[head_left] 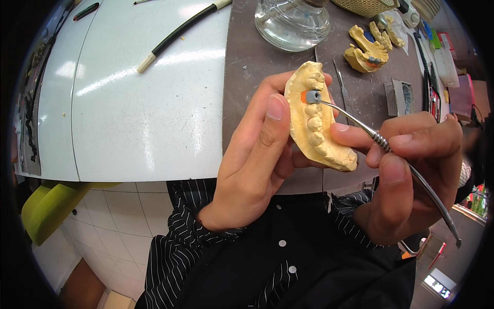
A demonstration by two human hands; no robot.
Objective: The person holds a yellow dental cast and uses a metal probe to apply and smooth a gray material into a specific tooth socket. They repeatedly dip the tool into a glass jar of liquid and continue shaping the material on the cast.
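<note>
A yellow plaster dental model is held up over the table's front edge in my left hand, the thumb along its outer side and the fingers behind it. Between its plaster teeth sits a grey wax crown with a dark hole in it and an orange patch beside it. My right hand is closed in a pen grip on a metal wax carver. The carver's thin bent tip touches or nearly touches the crown's edge. One right fingertip rests against the model.
A glass spirit lamp with clear liquid stands beyond the model. Further right lie another plaster model, a metal carving tool and a small grey box. A black tube with pale ends lies across the white tabletop.
</note>
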